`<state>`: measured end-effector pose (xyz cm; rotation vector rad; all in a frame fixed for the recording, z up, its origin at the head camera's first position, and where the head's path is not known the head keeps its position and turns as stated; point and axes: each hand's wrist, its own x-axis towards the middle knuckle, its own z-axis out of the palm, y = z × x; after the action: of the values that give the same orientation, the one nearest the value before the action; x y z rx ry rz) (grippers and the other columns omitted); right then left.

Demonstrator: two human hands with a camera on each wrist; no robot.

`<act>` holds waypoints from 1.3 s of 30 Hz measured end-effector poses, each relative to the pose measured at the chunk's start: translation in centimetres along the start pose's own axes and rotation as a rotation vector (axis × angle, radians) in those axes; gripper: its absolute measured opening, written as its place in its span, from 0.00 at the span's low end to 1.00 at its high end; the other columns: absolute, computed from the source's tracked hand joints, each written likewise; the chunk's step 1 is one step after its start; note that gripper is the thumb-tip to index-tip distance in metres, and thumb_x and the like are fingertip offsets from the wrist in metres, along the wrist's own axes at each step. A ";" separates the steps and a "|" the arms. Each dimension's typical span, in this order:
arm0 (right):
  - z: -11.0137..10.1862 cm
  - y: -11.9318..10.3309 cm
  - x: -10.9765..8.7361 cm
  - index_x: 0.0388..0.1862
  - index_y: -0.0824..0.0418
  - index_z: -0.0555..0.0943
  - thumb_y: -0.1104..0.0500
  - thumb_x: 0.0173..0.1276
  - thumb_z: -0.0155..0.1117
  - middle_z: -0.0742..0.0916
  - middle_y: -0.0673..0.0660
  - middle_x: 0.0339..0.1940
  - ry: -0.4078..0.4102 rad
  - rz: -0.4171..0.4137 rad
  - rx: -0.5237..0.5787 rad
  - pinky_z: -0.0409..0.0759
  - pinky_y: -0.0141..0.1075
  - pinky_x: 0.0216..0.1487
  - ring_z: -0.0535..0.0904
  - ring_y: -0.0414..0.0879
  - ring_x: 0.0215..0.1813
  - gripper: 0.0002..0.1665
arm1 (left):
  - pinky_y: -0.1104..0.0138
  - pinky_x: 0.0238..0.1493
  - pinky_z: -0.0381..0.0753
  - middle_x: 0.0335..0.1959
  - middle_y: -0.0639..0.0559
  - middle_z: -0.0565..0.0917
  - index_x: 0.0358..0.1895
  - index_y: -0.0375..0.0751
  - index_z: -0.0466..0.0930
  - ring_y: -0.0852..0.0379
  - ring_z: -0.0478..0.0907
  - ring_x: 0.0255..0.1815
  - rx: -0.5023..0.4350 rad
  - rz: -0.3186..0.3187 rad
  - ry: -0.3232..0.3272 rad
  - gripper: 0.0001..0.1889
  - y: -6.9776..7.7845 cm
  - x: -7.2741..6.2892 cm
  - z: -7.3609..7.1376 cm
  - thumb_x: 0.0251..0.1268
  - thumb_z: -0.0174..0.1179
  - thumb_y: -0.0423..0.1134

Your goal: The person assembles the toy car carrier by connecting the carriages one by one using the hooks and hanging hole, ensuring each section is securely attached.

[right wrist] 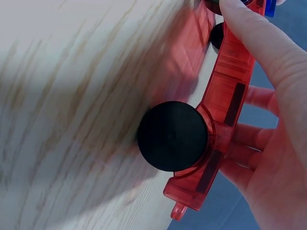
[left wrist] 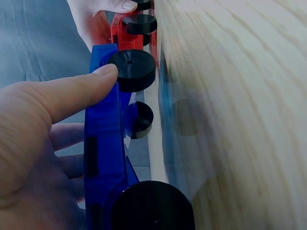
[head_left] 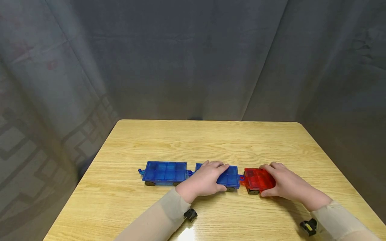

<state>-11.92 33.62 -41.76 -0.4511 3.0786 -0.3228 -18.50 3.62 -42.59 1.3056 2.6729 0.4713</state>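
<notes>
My left hand (head_left: 205,180) grips the middle blue toy train car (head_left: 231,175), thumb on the near side and fingers over the far side. In the left wrist view, that blue car (left wrist: 103,129) shows its black wheels (left wrist: 132,72), with the thumb tip against one. At the right, my right hand (head_left: 287,184) holds a translucent red toy train car (head_left: 254,179) across its sides. Between these two cars, a blue ring and a red coupling overlap. Another blue car (head_left: 164,171) stands at the left, its right end meeting the middle car's coupling.
All the cars stand in a row on a wooden table (head_left: 193,140). A blue hook (head_left: 140,171) sticks out from the row's left end. Grey curtains (head_left: 187,67) hang behind the table and along its sides. Each wrist carries a small black camera (head_left: 190,214).
</notes>
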 end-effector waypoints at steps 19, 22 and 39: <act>0.0 -0.1 0.1 0.61 0.60 0.77 0.28 0.41 0.78 0.78 0.53 0.45 -0.006 0.019 0.009 0.79 0.44 0.41 0.73 0.49 0.45 0.55 | 0.48 0.74 0.53 0.72 0.50 0.67 0.76 0.48 0.63 0.55 0.60 0.74 0.049 -0.003 -0.018 0.41 -0.1 0.2 0.3 0.62 0.67 0.56; 0.1 -0.1 0.1 0.61 0.60 0.77 0.27 0.41 0.77 0.78 0.53 0.45 -0.008 0.025 0.011 0.80 0.44 0.41 0.73 0.49 0.45 0.55 | 0.49 0.74 0.54 0.72 0.51 0.67 0.76 0.48 0.63 0.55 0.60 0.73 0.061 -0.005 -0.020 0.41 -0.1 0.2 0.3 0.62 0.67 0.57; 0.3 0.2 0.0 0.62 0.60 0.76 0.27 0.41 0.77 0.79 0.53 0.46 0.010 0.006 0.009 0.80 0.44 0.42 0.73 0.48 0.45 0.56 | 0.50 0.75 0.48 0.77 0.48 0.58 0.77 0.47 0.59 0.53 0.52 0.77 0.071 -0.018 -0.013 0.46 -0.2 -0.4 -0.5 0.59 0.67 0.60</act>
<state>-11.93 33.71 -42.09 -0.4405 3.0862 -0.3400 -18.46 3.07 -42.19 1.2972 2.7117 0.3683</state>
